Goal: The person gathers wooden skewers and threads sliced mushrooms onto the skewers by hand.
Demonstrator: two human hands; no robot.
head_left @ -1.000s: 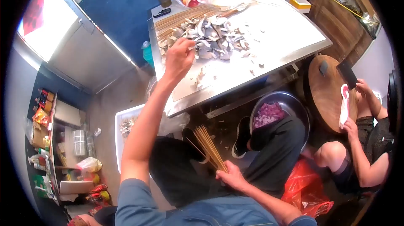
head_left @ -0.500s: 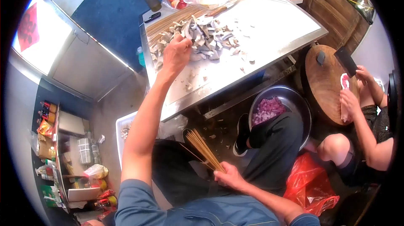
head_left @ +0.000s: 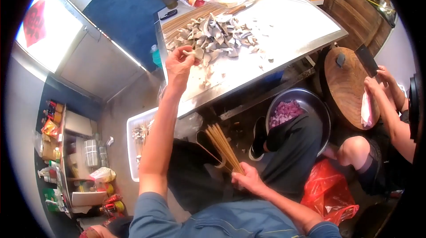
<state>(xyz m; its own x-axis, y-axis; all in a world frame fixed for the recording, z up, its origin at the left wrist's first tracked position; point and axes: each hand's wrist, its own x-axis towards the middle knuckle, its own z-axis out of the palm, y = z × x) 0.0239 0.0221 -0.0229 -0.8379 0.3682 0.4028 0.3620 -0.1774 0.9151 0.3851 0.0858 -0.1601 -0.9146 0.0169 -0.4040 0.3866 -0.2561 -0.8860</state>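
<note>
Between the thumb and fingers of my left hand (head_left: pixel 179 66) is a pale oyster mushroom piece (head_left: pixel 197 54), just off the near edge of the mushroom pile (head_left: pixel 217 36) on the white-topped table (head_left: pixel 297 25). A layer of thin wooden skewers (head_left: pixel 177 25) lies behind the pile. Low over my lap, my right hand (head_left: pixel 249 178) is closed around a bundle of bamboo skewers (head_left: pixel 224 149), their far ends fanned toward the table. One skewer sticks out to the left of the bundle.
A white tray (head_left: pixel 132 149) with skewered pieces stands left of my legs. At right are a bowl (head_left: pixel 320 125) of chopped purple-red pieces, a red plastic bag (head_left: pixel 328 193) and a round chopping block (head_left: pixel 339 89), where another person holds a cleaver (head_left: pixel 367 60) and meat (head_left: pixel 367 109).
My left hand has drawn back from the pile toward me, now with a mushroom piece in its fingers. The other person's hand has moved up near the cleaver, and the meat has shifted.
</note>
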